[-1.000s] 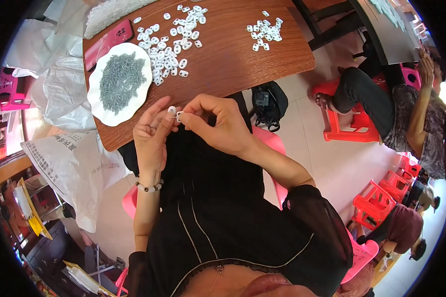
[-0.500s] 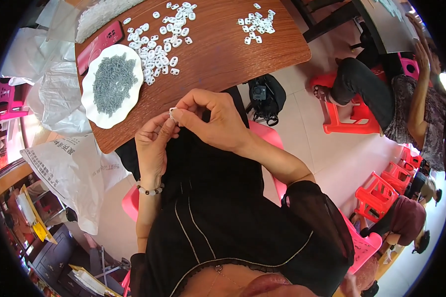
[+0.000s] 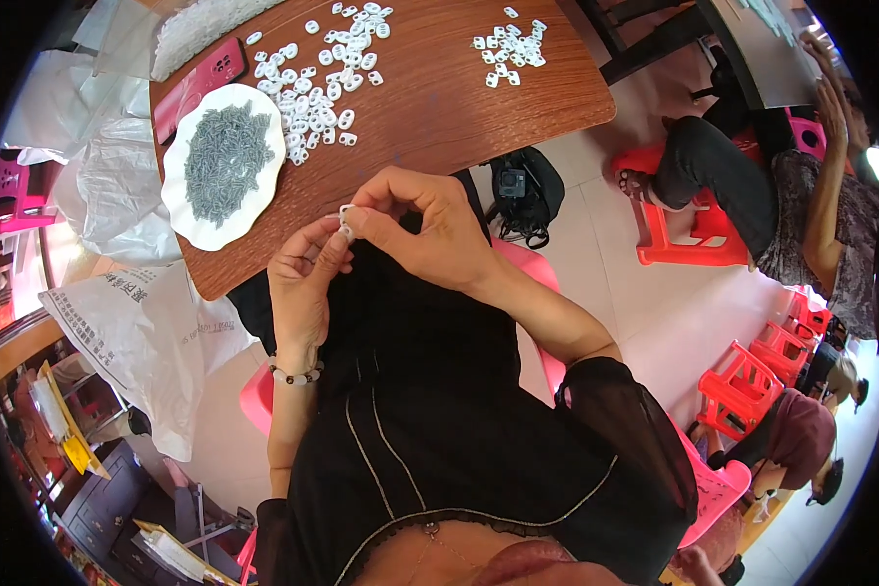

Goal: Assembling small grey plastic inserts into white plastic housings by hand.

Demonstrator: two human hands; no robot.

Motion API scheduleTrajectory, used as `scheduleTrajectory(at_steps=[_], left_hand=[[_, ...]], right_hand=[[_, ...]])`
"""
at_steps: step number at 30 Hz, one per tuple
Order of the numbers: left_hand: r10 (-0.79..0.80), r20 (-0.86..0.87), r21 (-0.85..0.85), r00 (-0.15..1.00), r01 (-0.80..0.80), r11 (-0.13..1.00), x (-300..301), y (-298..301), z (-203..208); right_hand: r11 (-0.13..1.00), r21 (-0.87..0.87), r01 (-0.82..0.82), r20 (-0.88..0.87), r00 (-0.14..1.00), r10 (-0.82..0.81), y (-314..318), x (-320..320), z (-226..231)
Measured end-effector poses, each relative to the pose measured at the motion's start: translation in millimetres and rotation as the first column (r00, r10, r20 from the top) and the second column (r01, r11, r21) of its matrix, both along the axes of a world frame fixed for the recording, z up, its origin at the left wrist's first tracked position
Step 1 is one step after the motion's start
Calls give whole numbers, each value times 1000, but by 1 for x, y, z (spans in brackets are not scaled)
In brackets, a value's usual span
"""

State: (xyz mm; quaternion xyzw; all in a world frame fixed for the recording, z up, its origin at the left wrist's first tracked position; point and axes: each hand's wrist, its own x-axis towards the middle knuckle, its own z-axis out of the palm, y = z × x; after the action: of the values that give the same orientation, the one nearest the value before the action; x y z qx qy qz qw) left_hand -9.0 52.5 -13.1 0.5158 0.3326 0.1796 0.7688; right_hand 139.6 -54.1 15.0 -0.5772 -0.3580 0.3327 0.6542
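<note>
Between my two hands, just off the near table edge, is a small white plastic piece (image 3: 346, 223). My left hand (image 3: 308, 269) pinches it from below with thumb and fingertips. The thumb and forefinger of my right hand (image 3: 422, 230) close on its upper end. Fingers cover most of the piece. On the brown wooden table (image 3: 420, 107), a white scalloped plate (image 3: 178, 207) holds a heap of small grey, screw-like pieces (image 3: 227, 161). Beside it lies a loose spread of white two-holed plastic pieces (image 3: 313, 109). A smaller group of similar white pieces (image 3: 511, 51) lies farther right.
A pink phone (image 3: 205, 83) lies behind the plate, near a clear container of white pieces (image 3: 200, 39). White plastic bags (image 3: 137, 342) hang at the left. Right of the table are a black bag (image 3: 527, 195), red stools (image 3: 742, 391) and a seated person (image 3: 723, 166).
Both hands stay together at nearly the same spot. A little more of the white piece shows between the fingertips. The view has shifted slightly.
</note>
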Motion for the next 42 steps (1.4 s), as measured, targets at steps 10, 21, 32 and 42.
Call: scheduleTrajectory(at_steps=[10,21,32,42], left_hand=[[66,57,-389,996,-38,920,0,6,7],[78,148,-450,986,-3,893,-5,7,11],[77,154,-329,985,-22,944,-5,4,7],[66,98,-119,993,-54,991,-2,2,12]], right_hand=[[996,-71,57,-44,997,-61,3,0,-8],[989,-122,-84,-108,992,71,3,-2,-11],[977,-191,-93,-36,996,87,2,-2,-6],[980,-172,-102,-25,995,99,1,-1,-10]])
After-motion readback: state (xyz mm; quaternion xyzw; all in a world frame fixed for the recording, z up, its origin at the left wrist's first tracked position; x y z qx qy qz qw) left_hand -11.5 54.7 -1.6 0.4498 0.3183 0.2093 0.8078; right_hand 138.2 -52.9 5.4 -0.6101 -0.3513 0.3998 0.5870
